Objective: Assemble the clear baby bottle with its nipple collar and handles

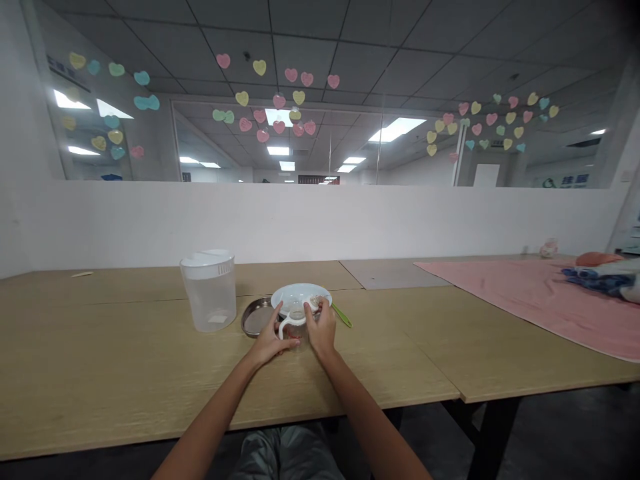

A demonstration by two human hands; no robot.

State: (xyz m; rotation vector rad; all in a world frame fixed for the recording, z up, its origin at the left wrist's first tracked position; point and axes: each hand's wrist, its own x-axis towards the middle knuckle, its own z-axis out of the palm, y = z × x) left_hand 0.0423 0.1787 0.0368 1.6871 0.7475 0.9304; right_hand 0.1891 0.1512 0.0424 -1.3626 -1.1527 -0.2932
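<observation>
1. A small clear cup (295, 319) with a white handle stands on the wooden table (125, 360), right in front of the person.
2. The left hand (270, 341) rests against the cup's left side with its fingers spread loosely around it.
3. The right hand (320, 327) curls around the cup's right side (its fingertips reach up by the rim).
4. A white plate (301, 297) sits just behind the cup.
5. A round metal dish (256, 317) peeks out to the plate's left.
6. A green stick (342, 315) lies just right of the plate.
7. A clear plastic jug (209, 290) stands farther left.
8. A pink cloth (540, 293) covers the table's far right.
</observation>
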